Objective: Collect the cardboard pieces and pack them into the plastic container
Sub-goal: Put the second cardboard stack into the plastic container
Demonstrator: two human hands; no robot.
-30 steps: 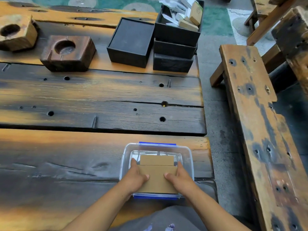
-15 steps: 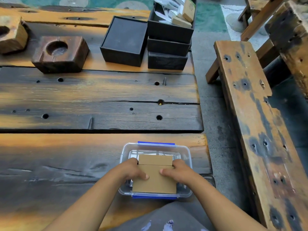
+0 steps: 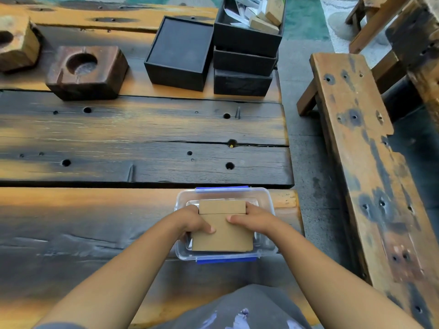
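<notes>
Cardboard pieces [image 3: 222, 230] gripped by left hand [image 3: 192, 222] and right hand [image 3: 255, 218] inside plastic container [image 3: 268, 200], scorched plank table [image 3: 142, 129], weathered bench [image 3: 370, 148] beside

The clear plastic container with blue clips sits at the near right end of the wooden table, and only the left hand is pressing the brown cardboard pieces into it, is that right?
Not quite. The head view shows both hands on the brown cardboard pieces: the left hand and the right hand. The rest holds: the clear plastic container with blue clips sits at the wooden table's near right end.

Soft, even daylight; sharp centre, wide-angle bending at edges.
</notes>
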